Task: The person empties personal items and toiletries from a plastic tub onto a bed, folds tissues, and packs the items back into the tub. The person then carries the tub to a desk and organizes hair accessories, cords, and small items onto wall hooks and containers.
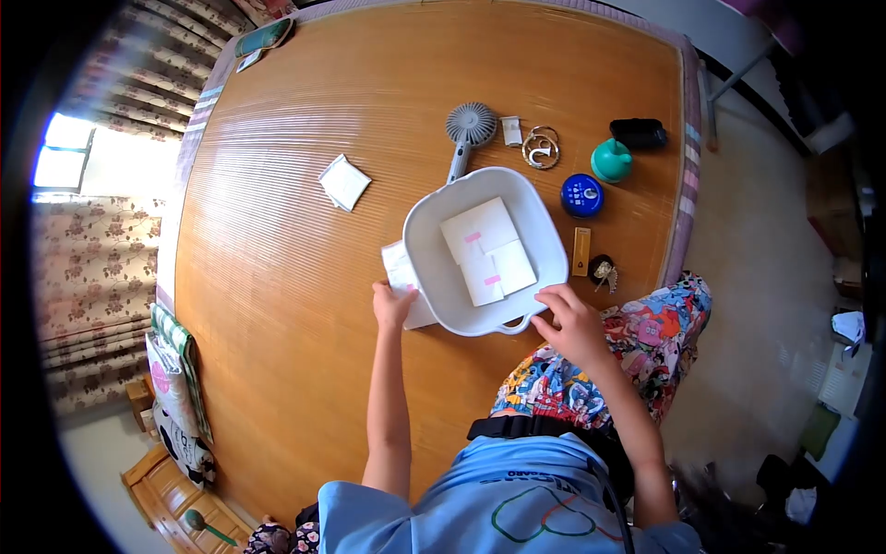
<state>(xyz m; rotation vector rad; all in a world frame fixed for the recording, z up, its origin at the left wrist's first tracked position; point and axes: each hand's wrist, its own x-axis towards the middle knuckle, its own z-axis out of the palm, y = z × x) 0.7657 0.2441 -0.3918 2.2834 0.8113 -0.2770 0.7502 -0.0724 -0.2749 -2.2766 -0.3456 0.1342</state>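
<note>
A light grey plastic basin (436,300) stands on the brown mat, with white square packets (482,242) bearing pink tabs lying flat inside it. At the basin's left side, my left hand (395,303) is closed on a white packet (401,268) that is partly hidden by the basin. My right hand (568,321) pinches the basin's lower right rim, beside its small handle loop. Another white packet (345,183) lies apart on the mat to the upper left.
Beyond the basin lie a grey handheld fan (471,126), bangles (541,148), a blue round tin (582,196), a green bulb-shaped bottle (611,161), a black case (639,133), a yellow box (580,251) and a hair clip (603,272). Folded cloths (175,369) lie at the left edge.
</note>
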